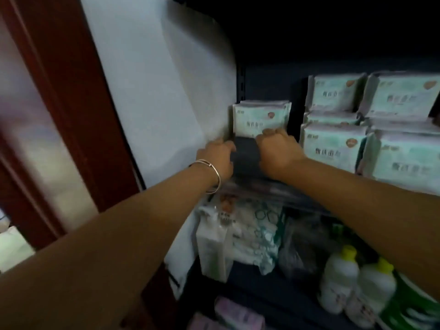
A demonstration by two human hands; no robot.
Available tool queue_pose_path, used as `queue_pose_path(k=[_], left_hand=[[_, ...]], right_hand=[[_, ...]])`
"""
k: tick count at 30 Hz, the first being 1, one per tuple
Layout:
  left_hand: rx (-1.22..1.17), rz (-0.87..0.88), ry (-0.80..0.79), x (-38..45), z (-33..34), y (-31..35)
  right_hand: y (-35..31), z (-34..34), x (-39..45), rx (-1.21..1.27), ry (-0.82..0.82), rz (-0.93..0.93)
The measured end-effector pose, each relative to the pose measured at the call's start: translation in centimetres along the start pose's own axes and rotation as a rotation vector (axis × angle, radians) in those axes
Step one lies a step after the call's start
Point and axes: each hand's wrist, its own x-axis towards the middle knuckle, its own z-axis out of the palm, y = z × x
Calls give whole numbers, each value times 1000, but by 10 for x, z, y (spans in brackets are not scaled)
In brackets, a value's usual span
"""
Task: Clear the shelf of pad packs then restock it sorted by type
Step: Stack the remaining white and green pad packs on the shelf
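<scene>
Several pale green-and-white pad packs stand on the dark upper shelf. A short row of packs stands upright at the shelf's left end, against the white side wall. Taller stacks of the same kind fill the right side. My right hand has its fingers curled against the bottom front edge of the left-end pack. My left hand, with a bangle on the wrist, reaches to that pack's lower left corner. Its fingertips are lost in shadow, so its grip is unclear.
The lower shelf holds a white carton, a crumpled patterned plastic bag and two white bottles with yellow caps. Pink packs lie lower still. A red-brown door frame stands left of the white wall.
</scene>
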Motion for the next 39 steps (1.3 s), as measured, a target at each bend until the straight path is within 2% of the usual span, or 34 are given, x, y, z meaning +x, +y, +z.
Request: queue_pose_path(k=[5,10,15,17,21,25,32,39], left_hand=[[-59,47,21,-111,31,-4],[-29,18,-232,-191,94,-39],[130,23,-587,-223,172,-71],[174,29,-668,-226,202,-78],[181,42,-729,-223,250,-91],[208,52,-758,-217,284,-102],[220,56,-788,-217,321,-118],[254,111,-761,-222,340,-118]], right_hand=[[-26,47,-98,92,28,-176],[-38,134,-156,149,-246,-265],[-41,224,-181,226,-529,-219],[-39,262,-190,265,-613,-171],[-38,325,-199,318,-718,-48],[-42,366,-199,375,-669,81],[-62,404,-194,308,-592,227],[-71,417,-190,273,-612,252]])
